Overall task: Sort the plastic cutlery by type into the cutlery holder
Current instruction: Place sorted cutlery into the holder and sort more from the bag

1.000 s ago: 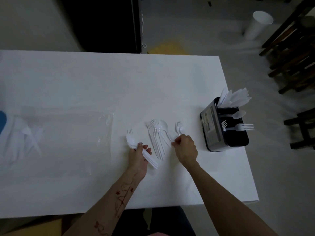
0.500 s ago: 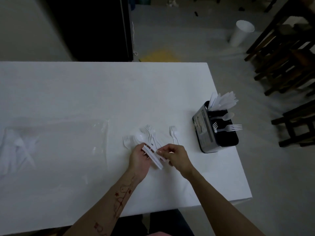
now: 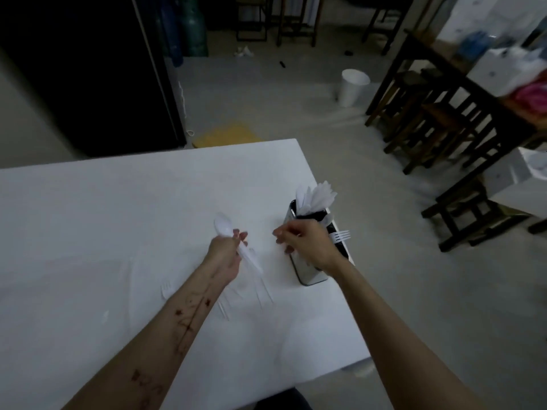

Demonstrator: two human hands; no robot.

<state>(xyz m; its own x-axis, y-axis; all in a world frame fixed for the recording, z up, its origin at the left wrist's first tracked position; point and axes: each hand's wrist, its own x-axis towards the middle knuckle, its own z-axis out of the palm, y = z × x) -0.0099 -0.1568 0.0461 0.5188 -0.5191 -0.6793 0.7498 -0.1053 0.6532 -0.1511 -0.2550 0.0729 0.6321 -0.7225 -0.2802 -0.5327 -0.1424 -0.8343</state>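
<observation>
left hand [image 3: 225, 255] grips spoons [image 3: 225, 227] | right hand [image 3: 305, 242] grip unclear | holder [image 3: 307, 273]: one fork [image 3: 340, 235]

Dim room with a grey floor [image 3: 296, 108]. Dark wooden chairs [image 3: 429, 119] stand right, a white bin [image 3: 352, 87] nearby, a black cabinet [image 3: 88, 69] left.

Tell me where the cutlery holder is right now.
In the head view the cutlery holder stands near the table's right edge, partly behind the right hand, with white knives fanned from its far compartment.
</observation>
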